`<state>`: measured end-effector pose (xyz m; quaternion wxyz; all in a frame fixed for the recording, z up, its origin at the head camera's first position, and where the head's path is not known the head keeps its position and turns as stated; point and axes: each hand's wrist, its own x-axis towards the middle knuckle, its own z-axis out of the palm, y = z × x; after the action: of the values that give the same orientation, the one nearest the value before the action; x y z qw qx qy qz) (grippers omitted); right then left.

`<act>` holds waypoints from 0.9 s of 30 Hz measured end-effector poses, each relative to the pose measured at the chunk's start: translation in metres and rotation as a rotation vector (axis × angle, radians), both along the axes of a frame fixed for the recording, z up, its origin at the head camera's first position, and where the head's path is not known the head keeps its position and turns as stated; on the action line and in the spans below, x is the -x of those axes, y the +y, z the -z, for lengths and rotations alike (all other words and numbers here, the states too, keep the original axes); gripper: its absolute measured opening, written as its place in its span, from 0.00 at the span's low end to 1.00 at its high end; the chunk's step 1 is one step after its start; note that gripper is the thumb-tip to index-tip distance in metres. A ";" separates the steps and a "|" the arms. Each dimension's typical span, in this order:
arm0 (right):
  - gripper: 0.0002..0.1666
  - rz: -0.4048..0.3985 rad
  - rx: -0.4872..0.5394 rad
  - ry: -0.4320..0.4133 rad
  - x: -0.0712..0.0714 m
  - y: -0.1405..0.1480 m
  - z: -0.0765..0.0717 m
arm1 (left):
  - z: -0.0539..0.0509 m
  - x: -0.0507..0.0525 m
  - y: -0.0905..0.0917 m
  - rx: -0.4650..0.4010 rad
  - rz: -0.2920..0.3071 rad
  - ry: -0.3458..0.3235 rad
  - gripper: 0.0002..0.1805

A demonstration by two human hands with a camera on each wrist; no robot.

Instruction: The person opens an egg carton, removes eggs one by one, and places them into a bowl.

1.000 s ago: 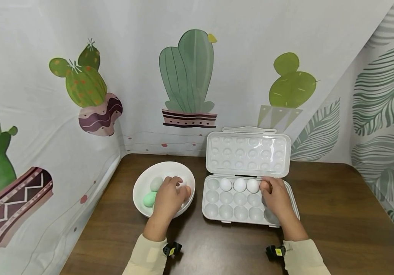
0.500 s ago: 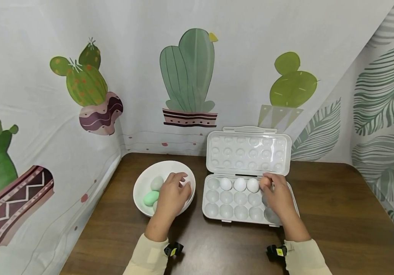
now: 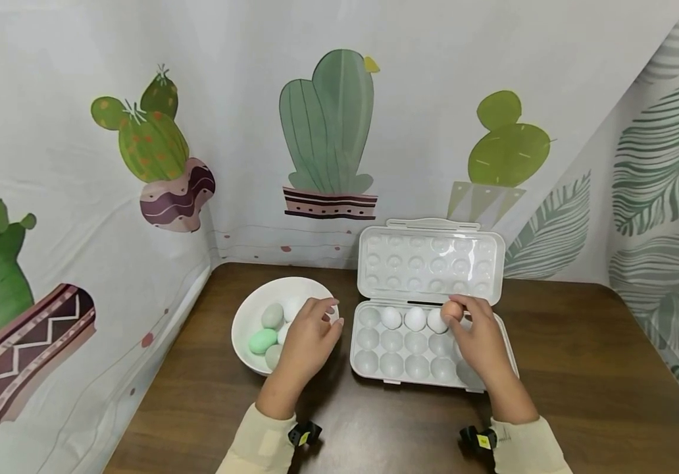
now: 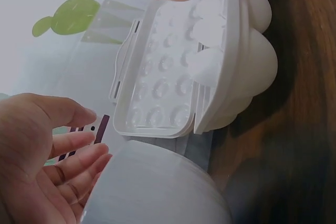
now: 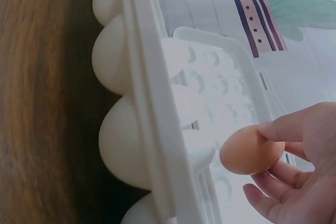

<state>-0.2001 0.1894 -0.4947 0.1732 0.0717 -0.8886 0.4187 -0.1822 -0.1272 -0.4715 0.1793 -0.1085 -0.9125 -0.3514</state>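
Note:
My right hand pinches a brown egg between thumb and fingers, just above the back row of a white plastic egg carton. Three white eggs sit in that row, left of the brown one. My left hand hovers over the right side of a white bowl, fingers loosely bent; the left wrist view shows nothing in them. In the bowl lie a light green egg, a grey-green egg and some whitish ones, partly hidden by this hand.
The carton's clear lid stands open, leaning back toward a cactus-print cloth. Bare wood tabletop extends to the right of the carton and in front of the bowl.
My right hand has lifted the brown egg slightly and moved it left. My left hand has shifted right from the bowl's middle toward its rim, and a brown egg beside it is out of sight.

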 end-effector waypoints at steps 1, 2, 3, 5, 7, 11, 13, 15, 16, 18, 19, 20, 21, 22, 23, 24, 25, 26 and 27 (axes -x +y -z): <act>0.24 -0.004 0.002 0.007 -0.001 -0.001 -0.001 | 0.000 0.000 0.001 -0.003 0.007 0.004 0.17; 0.24 -0.009 0.004 0.012 -0.002 -0.003 -0.002 | -0.001 0.000 0.002 -0.006 0.015 0.009 0.18; 0.24 -0.013 0.003 0.015 -0.002 -0.004 -0.003 | -0.001 -0.001 0.002 -0.008 0.023 0.013 0.18; 0.24 -0.025 0.003 0.020 -0.004 -0.007 -0.005 | -0.002 -0.001 0.004 -0.015 0.040 0.018 0.18; 0.24 -0.030 -0.007 0.022 -0.005 -0.009 -0.006 | -0.002 -0.003 0.006 -0.015 0.053 0.013 0.19; 0.25 -0.047 -0.012 0.041 -0.007 -0.014 -0.008 | -0.002 -0.005 0.010 -0.003 0.071 0.007 0.19; 0.25 -0.058 -0.005 0.053 -0.008 -0.016 -0.009 | -0.001 -0.006 0.012 0.002 0.080 0.008 0.20; 0.25 -0.070 0.001 0.057 -0.010 -0.018 -0.010 | -0.002 -0.007 0.014 0.007 0.090 0.004 0.20; 0.25 -0.077 0.003 0.056 -0.011 -0.020 -0.011 | -0.002 -0.007 0.015 0.009 0.096 0.000 0.20; 0.25 -0.092 0.012 0.052 -0.012 -0.022 -0.011 | -0.003 -0.009 0.017 0.009 0.111 -0.005 0.21; 0.25 -0.099 0.014 0.052 -0.013 -0.024 -0.012 | -0.003 -0.009 0.018 0.010 0.118 -0.007 0.21; 0.25 -0.105 0.016 0.048 -0.014 -0.026 -0.012 | -0.004 -0.010 0.019 0.013 0.124 -0.005 0.22; 0.25 -0.112 0.018 0.045 -0.015 -0.027 -0.012 | -0.004 -0.011 0.020 0.016 0.132 -0.001 0.22; 0.25 -0.121 0.021 0.045 -0.015 -0.029 -0.013 | -0.004 -0.012 0.021 0.021 0.138 0.004 0.22; 0.25 -0.130 0.023 0.047 -0.016 -0.031 -0.013 | -0.003 -0.013 0.023 0.024 0.146 0.009 0.22; 0.25 -0.138 0.023 0.052 -0.017 -0.032 -0.014 | -0.003 -0.014 0.024 0.025 0.154 0.013 0.22; 0.25 -0.148 0.023 0.057 -0.017 -0.034 -0.014 | -0.002 -0.014 0.025 0.029 0.163 0.020 0.22; 0.25 -0.158 0.023 0.062 -0.018 -0.035 -0.015 | -0.001 -0.014 0.026 0.027 0.175 0.024 0.23; 0.25 -0.166 0.022 0.070 -0.018 -0.036 -0.015 | 0.000 -0.015 0.028 0.026 0.186 0.027 0.23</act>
<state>-0.1816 0.1533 -0.4795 0.1696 0.1578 -0.8684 0.4385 -0.1675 -0.0996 -0.4712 0.1567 -0.1996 -0.9006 -0.3530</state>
